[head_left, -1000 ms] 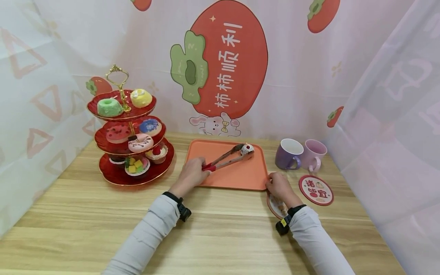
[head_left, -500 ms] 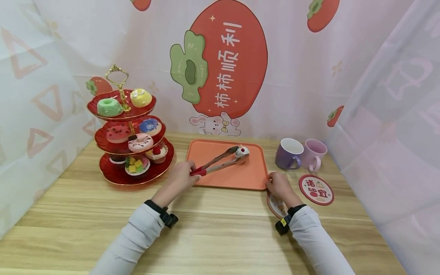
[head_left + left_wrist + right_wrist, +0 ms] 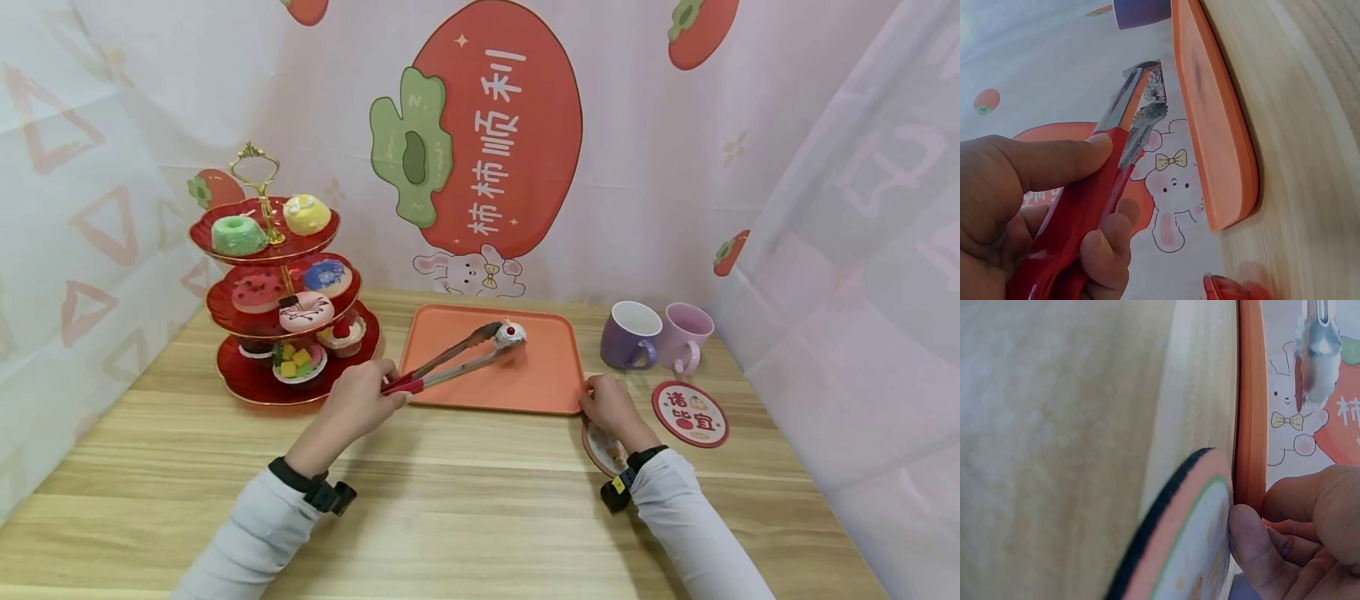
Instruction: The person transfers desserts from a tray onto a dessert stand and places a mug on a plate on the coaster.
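Observation:
My left hand (image 3: 356,404) grips the red handles of metal tongs (image 3: 1079,212), thumb on one side and fingers curled on the other. A small white-topped cupcake (image 3: 511,336) with a red cherry is pinched between the tong tips, raised over the orange tray (image 3: 551,383). At the tray's near right corner, my right hand (image 3: 611,408) pinches the rim between thumb and finger. In the right wrist view, the thumb (image 3: 1257,540) lies against the tray's outer edge. A round coaster (image 3: 600,450) sits just below that hand and is partly hidden by it.
To the left stands a three-tier red stand (image 3: 345,390) bearing several toy cakes and donuts. A purple mug (image 3: 622,346) and a pink mug (image 3: 686,333) are right of the tray. Another round coaster (image 3: 690,415) lies before them. A printed curtain (image 3: 637,167) closes off the back.
The left hand has drawn back left and toward the person, carrying the tongs and cupcake leftward over the tray. The right hand has stayed at the tray corner.

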Motion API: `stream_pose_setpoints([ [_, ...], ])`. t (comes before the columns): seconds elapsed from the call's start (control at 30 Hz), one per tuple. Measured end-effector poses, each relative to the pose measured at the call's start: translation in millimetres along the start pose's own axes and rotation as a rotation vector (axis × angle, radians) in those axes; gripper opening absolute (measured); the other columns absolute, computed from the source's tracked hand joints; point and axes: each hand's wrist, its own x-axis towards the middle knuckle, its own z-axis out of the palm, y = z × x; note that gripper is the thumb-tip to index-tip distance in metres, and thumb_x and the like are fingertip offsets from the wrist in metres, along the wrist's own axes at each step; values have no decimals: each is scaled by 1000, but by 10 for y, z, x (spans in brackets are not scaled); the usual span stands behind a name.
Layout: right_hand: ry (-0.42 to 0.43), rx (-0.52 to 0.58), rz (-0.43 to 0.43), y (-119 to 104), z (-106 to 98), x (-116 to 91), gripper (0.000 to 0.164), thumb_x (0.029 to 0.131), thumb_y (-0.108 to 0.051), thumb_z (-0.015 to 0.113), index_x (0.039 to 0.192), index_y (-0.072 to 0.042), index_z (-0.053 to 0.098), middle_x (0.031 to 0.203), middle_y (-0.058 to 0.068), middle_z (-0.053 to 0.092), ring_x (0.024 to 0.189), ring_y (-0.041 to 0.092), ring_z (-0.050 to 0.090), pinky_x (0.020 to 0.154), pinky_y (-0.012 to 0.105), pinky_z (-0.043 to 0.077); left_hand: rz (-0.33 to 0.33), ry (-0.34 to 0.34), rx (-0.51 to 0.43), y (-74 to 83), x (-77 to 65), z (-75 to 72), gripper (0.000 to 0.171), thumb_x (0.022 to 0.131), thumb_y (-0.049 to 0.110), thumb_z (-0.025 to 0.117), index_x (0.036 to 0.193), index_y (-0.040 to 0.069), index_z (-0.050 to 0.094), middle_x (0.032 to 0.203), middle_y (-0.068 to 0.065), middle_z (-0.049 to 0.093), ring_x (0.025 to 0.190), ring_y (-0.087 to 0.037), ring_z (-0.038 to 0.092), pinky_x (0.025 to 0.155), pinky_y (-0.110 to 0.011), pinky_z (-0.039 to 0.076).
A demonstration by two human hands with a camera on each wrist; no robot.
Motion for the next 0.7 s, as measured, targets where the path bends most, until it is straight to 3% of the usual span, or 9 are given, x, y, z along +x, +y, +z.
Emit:
stream_pose_setpoints([
  [0.7,-5,23,-8,25,-2,16,10,85,0,54,77,2,61,56,2,55,44,13,51,45,28,41,4,21,61,-125,-379,-448,26,78,18,76,94,2,63,70,-3,53,61,-20,45,51,-32,36],
])
